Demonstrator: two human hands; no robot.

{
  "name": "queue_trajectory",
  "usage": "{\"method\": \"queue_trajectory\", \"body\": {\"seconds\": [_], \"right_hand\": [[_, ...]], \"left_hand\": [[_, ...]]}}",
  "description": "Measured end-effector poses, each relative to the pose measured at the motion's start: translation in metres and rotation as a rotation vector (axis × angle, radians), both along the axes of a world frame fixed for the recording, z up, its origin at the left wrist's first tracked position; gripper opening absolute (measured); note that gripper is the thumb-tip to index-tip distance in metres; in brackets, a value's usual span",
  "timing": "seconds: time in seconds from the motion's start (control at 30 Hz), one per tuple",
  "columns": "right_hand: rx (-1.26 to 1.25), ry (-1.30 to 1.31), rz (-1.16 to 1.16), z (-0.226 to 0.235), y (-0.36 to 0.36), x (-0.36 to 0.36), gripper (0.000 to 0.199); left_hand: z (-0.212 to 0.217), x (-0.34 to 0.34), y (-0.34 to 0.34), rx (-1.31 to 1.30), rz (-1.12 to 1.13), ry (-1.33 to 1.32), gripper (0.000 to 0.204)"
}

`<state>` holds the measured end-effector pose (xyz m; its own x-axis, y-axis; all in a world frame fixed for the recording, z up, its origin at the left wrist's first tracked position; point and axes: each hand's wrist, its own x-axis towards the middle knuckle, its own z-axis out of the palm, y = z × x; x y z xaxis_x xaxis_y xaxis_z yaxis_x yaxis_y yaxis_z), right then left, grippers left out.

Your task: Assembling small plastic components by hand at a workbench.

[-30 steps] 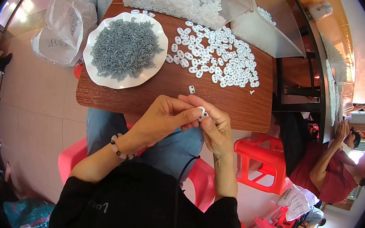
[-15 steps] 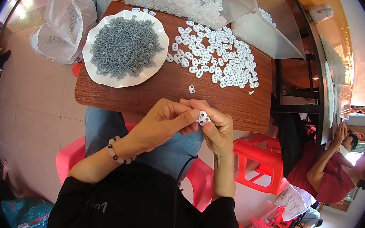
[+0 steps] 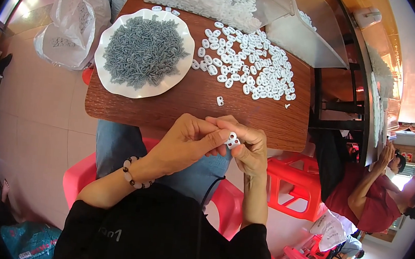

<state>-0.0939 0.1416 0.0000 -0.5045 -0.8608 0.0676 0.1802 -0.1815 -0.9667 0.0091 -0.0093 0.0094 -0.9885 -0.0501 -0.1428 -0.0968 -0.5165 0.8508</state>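
Observation:
Between my two hands, just off the table's near edge, are small white plastic pieces with holes [image 3: 232, 141]. My left hand [image 3: 197, 137] presses thumb and fingers on their left side. From the right, my right hand [image 3: 250, 146] pinches them with its thumb below and its fingers curled behind. The finger tips partly cover the pieces, so how they are joined cannot be made out. Beyond my hands lies a single white two-holed piece [image 3: 220, 101], with a spread of similar oval pieces [image 3: 253, 64] farther back. A tiny white bit [image 3: 287, 106] rests at the right.
A scalloped white plate [image 3: 187, 72] heaped with grey screw-like plugs [image 3: 145, 51] stands at left on the brown table [image 3: 134, 112]. Clear bins [image 3: 259, 7] of white pieces line the back. A red stool [image 3: 292, 187] and a person in a dark red shirt [image 3: 376, 195] are at right.
The white pieces have turned slightly in my fingers and are more covered by the thumbs. Both hands stay in nearly the same place, closed on them.

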Motion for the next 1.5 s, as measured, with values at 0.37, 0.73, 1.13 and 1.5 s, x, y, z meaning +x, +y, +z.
{"method": "queue_trajectory", "body": {"seconds": [0.37,0.73,1.13,1.5], "right_hand": [[0.001,0.028,-0.096,0.003,-0.006,0.011,0.053],[0.052,0.141,-0.126,0.005,-0.004,0.012,0.050],[0.009,-0.001,-0.087,0.010,-0.010,0.019,0.047],[0.005,0.063,-0.165,0.001,-0.010,0.019,0.049]], "left_hand": [[-0.002,0.004,0.001,-0.091,0.062,0.002,0.028],[0.000,0.008,0.002,-0.116,0.085,0.022,0.027],[0.004,0.008,-0.001,-0.221,0.099,-0.016,0.026],[0.008,0.006,-0.006,-0.223,0.096,-0.016,0.025]]}}
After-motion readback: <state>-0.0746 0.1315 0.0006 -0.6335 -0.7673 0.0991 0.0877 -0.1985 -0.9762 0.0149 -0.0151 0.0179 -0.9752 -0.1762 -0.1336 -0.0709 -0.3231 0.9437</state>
